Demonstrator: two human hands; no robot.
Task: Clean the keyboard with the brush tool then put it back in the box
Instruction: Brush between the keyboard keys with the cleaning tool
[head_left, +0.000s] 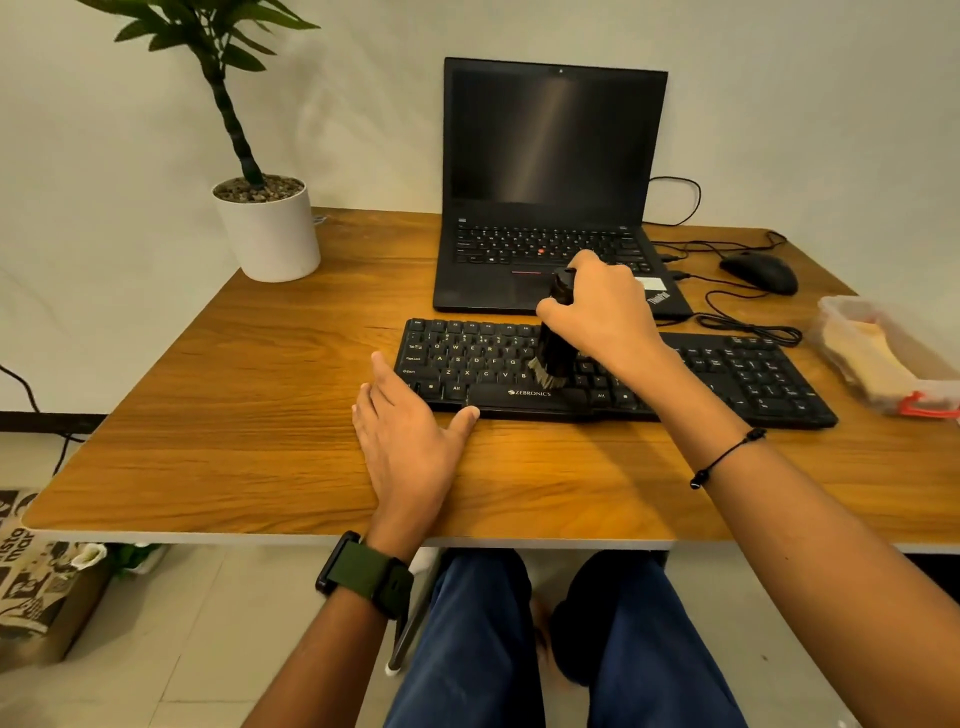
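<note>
The light was warm and a bit dim, coming from above. It made a bright yellow patch on the brown wooden table (249, 395) near the front edge. A soft dark shadow lay on the wood under the right arm. The black laptop screen (553, 140) showed a pale streak of glare. The wide lens bent the picture, so the table edges curved and the corners looked stretched. The middle looked sharp. The clear plastic box (883, 353) at the right edge looked blurry, and so did the floor below.
</note>
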